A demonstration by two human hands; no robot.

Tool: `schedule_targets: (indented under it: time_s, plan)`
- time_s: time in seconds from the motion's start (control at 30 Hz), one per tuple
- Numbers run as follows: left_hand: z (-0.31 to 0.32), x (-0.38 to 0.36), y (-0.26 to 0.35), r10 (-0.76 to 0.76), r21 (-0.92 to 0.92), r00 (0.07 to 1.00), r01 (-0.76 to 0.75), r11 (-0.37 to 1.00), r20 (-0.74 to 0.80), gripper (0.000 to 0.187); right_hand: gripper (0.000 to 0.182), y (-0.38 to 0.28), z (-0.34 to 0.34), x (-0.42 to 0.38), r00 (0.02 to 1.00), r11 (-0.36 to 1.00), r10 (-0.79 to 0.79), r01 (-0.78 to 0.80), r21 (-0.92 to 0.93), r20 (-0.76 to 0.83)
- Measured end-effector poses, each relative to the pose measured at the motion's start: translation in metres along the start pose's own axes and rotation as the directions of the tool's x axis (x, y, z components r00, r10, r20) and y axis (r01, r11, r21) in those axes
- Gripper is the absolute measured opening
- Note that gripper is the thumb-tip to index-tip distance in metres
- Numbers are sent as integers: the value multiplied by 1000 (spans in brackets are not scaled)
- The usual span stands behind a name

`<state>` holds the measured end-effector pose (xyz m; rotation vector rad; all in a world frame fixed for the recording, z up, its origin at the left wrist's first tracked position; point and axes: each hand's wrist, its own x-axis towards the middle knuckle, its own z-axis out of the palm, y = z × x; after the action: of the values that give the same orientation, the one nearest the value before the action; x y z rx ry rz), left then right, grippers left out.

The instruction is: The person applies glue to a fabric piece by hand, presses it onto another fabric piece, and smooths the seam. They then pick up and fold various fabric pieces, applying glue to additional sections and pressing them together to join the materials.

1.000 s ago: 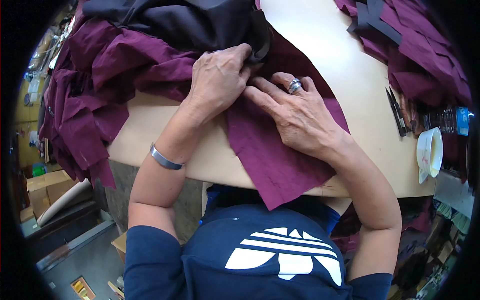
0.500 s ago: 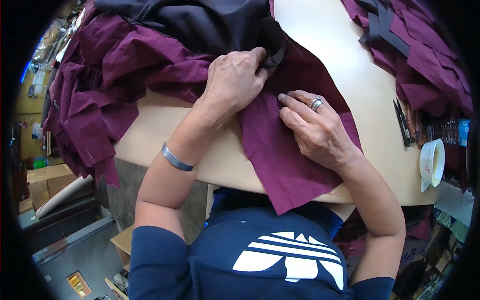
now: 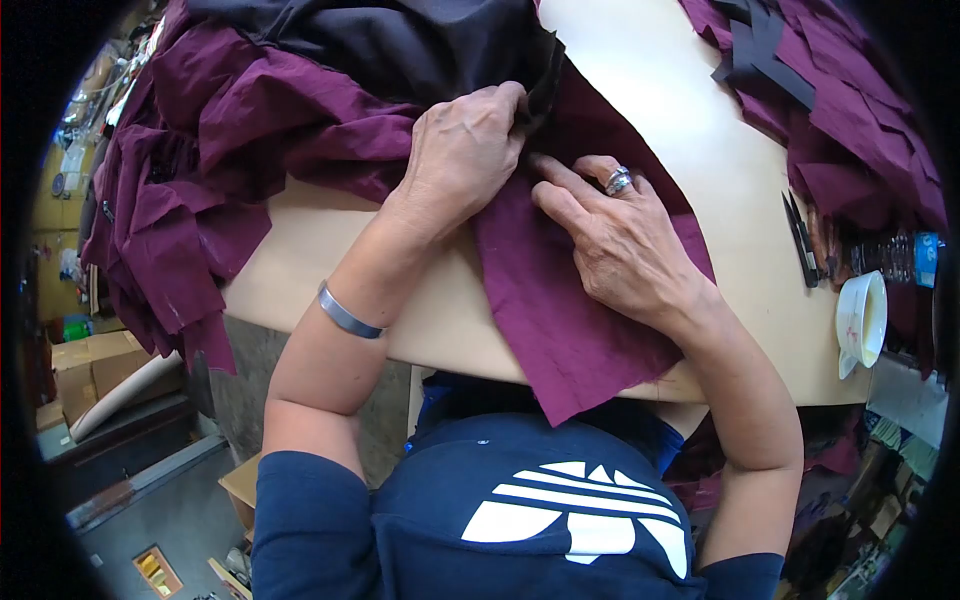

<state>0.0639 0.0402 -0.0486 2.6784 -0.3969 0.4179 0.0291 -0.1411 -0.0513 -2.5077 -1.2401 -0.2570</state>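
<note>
My left hand (image 3: 465,145) is closed, its thumb and fingers pinching the edge of the black fabric (image 3: 400,45), which is turned up at that spot. Under and beside it lies maroon fabric (image 3: 560,320), with a pointed end hanging over the table's near edge. On this maroon piece rests my right hand (image 3: 625,235), fingers partly stretched and apart, a ring on one of them. Its index fingertip reaches close to my left hand, near where the black and maroon layers meet. How the layers are joined there is hidden by my fingers.
Bunched maroon fabric (image 3: 180,200) drapes off the table's left side. At the right are stacked maroon pieces (image 3: 850,110) with black strips (image 3: 765,65), black scissors or snips (image 3: 801,240), a white cup-like container (image 3: 860,325) and a plastic bottle (image 3: 885,258). Cardboard boxes (image 3: 90,370) stand lower left.
My right hand has slid a little up and left, its index finger stretching closer to my left hand. The left hand has shifted slightly upward, and the black edge beside it stands up more.
</note>
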Motion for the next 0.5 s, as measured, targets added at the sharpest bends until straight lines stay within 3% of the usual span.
schedule_targets:
  time_s: [0.17,0.27,0.5]
  plan:
    - [2,-1,2,-14,-2,1000,14,1000,-9,18,43,3,4,-2,999,999,-27,28,26,-48]
    - [2,-1,1,-9,21,1000,9,1000,-18,18,33,2,2,-1,999,999,-47,47,-21,-15]
    - [5,0,1,-1,12,1000,1,1000,-13,13,42,2,0,-3,999,998,-52,52,-42,-7]
